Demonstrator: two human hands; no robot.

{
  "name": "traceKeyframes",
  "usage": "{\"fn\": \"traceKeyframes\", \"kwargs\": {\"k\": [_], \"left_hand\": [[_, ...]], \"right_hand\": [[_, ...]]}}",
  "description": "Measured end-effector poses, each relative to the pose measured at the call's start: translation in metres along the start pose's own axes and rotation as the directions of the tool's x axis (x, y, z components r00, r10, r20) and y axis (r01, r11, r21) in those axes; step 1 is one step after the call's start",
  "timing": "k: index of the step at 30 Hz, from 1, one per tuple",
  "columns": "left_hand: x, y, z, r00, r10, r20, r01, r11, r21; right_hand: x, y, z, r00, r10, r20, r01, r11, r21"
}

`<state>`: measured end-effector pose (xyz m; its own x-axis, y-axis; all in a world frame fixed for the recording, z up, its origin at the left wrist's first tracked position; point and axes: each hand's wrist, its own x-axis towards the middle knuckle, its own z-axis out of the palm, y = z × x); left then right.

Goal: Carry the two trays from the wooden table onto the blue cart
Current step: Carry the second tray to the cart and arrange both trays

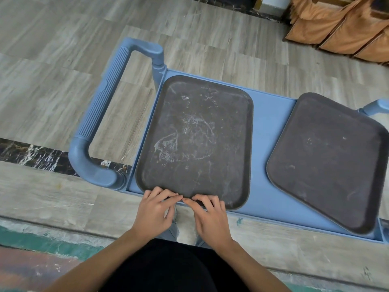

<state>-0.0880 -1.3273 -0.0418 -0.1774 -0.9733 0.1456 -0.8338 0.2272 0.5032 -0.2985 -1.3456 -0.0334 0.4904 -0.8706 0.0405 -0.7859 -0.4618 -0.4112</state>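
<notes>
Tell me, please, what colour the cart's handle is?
Blue, with a ribbed grip; the handle shows in the head view.

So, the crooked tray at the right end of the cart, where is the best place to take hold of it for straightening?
Grip the raised rim of the crooked tray at its near corner, from the person's side. It lies turned on the blue cart and that corner overhangs the cart's front lip, so fingers can probably slip under. Both hands are on the other tray.

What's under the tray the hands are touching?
The tray lies on the blue cart. Blue shows around its edges, so the cart top is under it. Whether anything small is hidden beneath cannot be seen. Both hands rest on its near edge.
</notes>
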Motion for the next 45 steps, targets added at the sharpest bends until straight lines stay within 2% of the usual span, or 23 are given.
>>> {"fn": "traceKeyframes", "kwargs": {"k": [3, 6, 11, 15, 18, 23, 29, 35, 38, 42, 45], "left_hand": [[0.016, -0.001, -0.017, 0.987, -0.025, 0.157, 0.037, 0.997, -0.073], [0.034, -0.005, -0.034, 0.954, -0.008, 0.300, 0.077, 0.972, -0.221], [0.082, 0.008, -0.049, 0.904, 0.023, 0.427, 0.155, 0.913, -0.376], [0.134, 0.033, -0.045, 0.823, 0.064, 0.564, 0.326, 0.760, -0.562], [0.172, 0.057, -0.036, 0.784, 0.051, 0.618, 0.460, 0.620, -0.635], [0.235, 0.100, -0.014, 0.775, 0.016, 0.631, 0.561, 0.441, -0.700], [0.298, 0.158, 0.029, 0.765, -0.118, 0.633, 0.630, 0.339, -0.699], [0.344, 0.206, 0.075, 0.715, -0.286, 0.638, 0.699, 0.277, -0.659], [0.354, 0.218, 0.094, 0.687, -0.325, 0.649, 0.725, 0.261, -0.637], [0.354, 0.229, 0.107, 0.653, -0.339, 0.677, 0.756, 0.248, -0.605], [0.355, 0.233, 0.109, 0.651, -0.324, 0.687, 0.757, 0.213, -0.617]], "right_hand": [[0.005, 0.004, -0.012, 0.998, 0.018, 0.067, -0.023, 0.996, 0.083], [0.010, 0.013, -0.028, 0.993, 0.070, 0.097, -0.084, 0.985, 0.151], [0.016, 0.039, -0.061, 0.973, 0.232, -0.009, -0.228, 0.959, 0.169], [0.015, 0.074, -0.095, 0.913, 0.397, -0.093, -0.368, 0.900, 0.233], [0.009, 0.110, -0.121, 0.852, 0.502, -0.150, -0.454, 0.850, 0.267], [-0.012, 0.191, -0.164, 0.729, 0.647, -0.223, -0.553, 0.750, 0.363], [-0.050, 0.294, -0.218, 0.433, 0.877, -0.207, -0.616, 0.456, 0.643], [-0.067, 0.369, -0.261, 0.253, 0.955, -0.154, -0.563, 0.275, 0.780], [-0.068, 0.393, -0.272, 0.230, 0.973, -0.018, -0.491, 0.132, 0.861], [-0.068, 0.415, -0.279, 0.254, 0.951, 0.179, -0.366, -0.077, 0.928], [-0.072, 0.426, -0.284, 0.267, 0.938, 0.222, -0.314, -0.133, 0.940]]}}
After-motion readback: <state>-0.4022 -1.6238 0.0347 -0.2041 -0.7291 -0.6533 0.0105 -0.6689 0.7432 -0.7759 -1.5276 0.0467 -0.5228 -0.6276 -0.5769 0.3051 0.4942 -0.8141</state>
